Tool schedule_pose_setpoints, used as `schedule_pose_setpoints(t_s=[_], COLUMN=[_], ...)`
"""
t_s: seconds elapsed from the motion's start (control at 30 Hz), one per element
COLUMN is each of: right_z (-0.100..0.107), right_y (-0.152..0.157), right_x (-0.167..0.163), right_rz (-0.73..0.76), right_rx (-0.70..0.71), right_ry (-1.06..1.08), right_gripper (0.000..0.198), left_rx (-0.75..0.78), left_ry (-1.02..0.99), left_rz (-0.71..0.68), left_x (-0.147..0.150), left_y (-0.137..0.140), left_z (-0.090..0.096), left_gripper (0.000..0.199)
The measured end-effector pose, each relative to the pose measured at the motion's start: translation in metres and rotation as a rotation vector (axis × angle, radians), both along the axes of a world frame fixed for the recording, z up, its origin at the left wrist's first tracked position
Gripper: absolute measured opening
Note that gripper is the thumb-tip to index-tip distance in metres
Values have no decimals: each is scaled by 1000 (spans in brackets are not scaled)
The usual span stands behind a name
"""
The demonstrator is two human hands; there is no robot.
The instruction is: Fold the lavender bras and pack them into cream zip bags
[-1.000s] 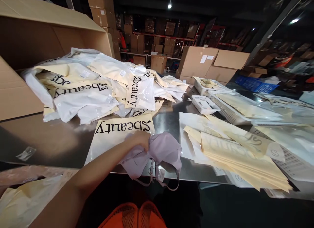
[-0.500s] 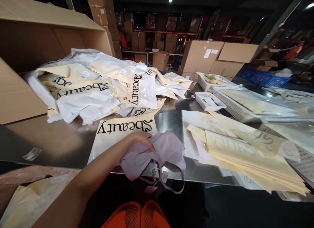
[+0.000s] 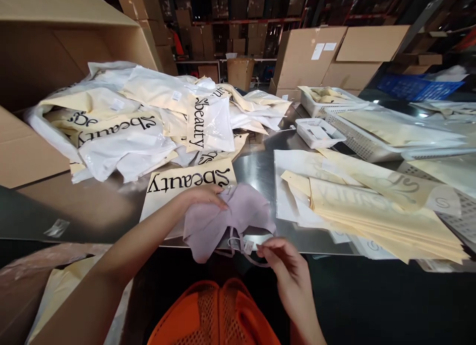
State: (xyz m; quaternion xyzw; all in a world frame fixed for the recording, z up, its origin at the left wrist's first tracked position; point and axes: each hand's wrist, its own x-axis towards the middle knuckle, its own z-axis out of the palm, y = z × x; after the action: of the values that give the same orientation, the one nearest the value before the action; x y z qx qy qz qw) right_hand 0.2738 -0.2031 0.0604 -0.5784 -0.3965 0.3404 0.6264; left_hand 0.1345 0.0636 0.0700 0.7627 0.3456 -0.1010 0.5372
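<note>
My left hand (image 3: 210,194) is closed on a pale lilac bra (image 3: 247,206) at the table's front edge. The bra's thin straps hang below its cups, over the edge. A small white tag (image 3: 248,247) dangles among the straps, and my right hand (image 3: 284,260) pinches its right end between thumb and fingertips. Under and behind the bra lies a flat bag printed "beauty" (image 3: 178,179), partly covered by my left hand and forearm.
A heap of packed bags (image 3: 122,146) spills from a large carton (image 3: 29,151) on the left. To the right lie a stack of cream bags (image 3: 372,216), a small white basket (image 3: 320,137) and larger baskets (image 3: 357,151). A plastic scrap (image 3: 57,228) lies front left.
My right hand has come into view from below and taken the tag. My left hand keeps its hold on the bra. The camera view has tilted down slightly.
</note>
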Motion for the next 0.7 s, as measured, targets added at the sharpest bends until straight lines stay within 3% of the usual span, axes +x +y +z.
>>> schedule_pose_setpoints(t_s=[0.17, 0.37, 0.47, 0.57, 0.6, 0.7], right_z=[-23, -36, -38, -34, -32, -28], right_y=[3, 14, 24, 30, 30, 32], right_x=[-6, -17, -31, -39, -37, -15], right_rz=[156, 78, 110, 23, -23, -141], right_rx=[-184, -261, -255, -222, -210, -124], right_ry=[-16, -79, 291, 730, 797, 793], right_gripper=[27, 52, 67, 72, 70, 51], left_rx=[-151, -227, 140, 609, 743, 951], left_ry=[-177, -359, -303, -206, -184, -262], left_rz=[7, 118, 6, -142, -193, -273], left_x=[-10, -11, -8, -12, -16, -40], left_y=[-20, -56, -99, -156, -173, -204], left_z=[25, 41, 51, 61, 64, 68], left_gripper=[48, 44, 34, 25, 26, 37])
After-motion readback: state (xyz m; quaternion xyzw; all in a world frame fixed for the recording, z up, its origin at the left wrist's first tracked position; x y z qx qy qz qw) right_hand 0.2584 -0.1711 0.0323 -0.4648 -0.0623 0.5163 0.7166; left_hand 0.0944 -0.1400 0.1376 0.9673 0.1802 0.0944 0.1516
